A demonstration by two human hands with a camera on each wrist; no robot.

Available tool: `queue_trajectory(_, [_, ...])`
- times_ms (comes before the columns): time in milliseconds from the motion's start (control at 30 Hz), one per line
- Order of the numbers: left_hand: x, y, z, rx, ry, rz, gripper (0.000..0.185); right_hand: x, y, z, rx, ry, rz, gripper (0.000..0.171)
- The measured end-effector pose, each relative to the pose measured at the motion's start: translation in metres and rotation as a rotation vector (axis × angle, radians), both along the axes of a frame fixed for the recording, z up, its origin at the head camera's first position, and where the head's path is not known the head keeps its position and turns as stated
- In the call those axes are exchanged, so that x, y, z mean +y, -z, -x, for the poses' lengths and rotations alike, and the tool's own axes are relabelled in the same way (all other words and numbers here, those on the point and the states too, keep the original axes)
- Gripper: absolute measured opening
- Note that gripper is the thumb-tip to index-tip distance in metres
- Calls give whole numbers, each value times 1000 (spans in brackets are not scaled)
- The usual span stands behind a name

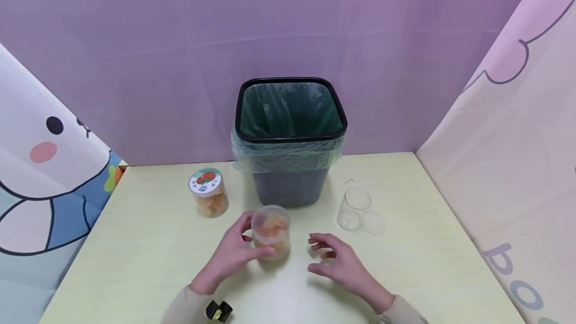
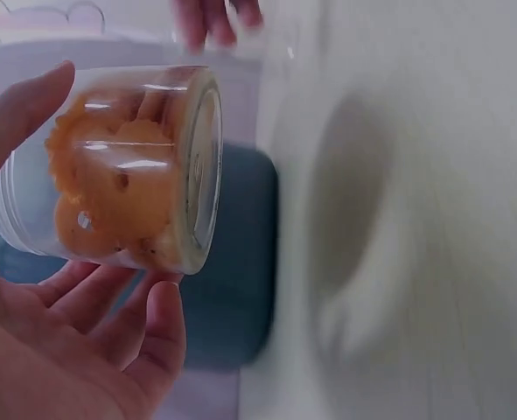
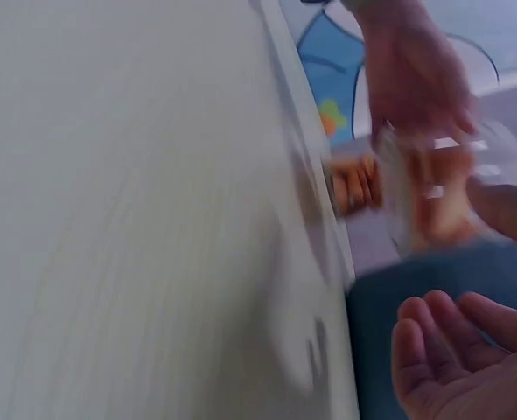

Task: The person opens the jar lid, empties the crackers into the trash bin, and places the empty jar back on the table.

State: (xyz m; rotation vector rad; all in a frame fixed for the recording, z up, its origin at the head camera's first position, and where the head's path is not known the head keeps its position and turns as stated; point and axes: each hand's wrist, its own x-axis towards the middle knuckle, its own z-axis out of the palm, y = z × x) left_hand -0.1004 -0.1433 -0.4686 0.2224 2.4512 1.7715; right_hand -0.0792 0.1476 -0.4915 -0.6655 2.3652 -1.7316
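Observation:
My left hand (image 1: 231, 255) grips a clear plastic jar (image 1: 271, 236) of orange, wavy-edged snack pieces, thumb on one side and fingers on the other. In the left wrist view the jar (image 2: 122, 175) is raised off the table, its shadow beneath it. Whether a lid covers its top I cannot tell. To the right of the jar and apart from it is my right hand (image 1: 338, 262), holding nothing, its fingers loosely bent. A second jar of orange snacks (image 1: 211, 204) with a printed lid (image 1: 206, 182) stands farther back on the left.
A dark bin (image 1: 291, 184) lined with a thin greenish bag (image 1: 288, 156) stands at the table's back middle. On the right are a clear container (image 1: 344, 209) without snacks and a clear round disc (image 1: 374, 223) beside it. Cloth curtains (image 1: 180, 64) enclose the table (image 1: 148, 244).

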Motion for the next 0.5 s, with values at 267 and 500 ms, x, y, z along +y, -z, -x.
queue_trajectory(267, [23, -18, -14, 5, 64, 20, 78, -31, 0, 1, -104, -53, 142, 81])
queue_trajectory(500, [34, -24, -18, 41, 109, 45, 75, -39, 2, 5, -187, -61, 158, 82])
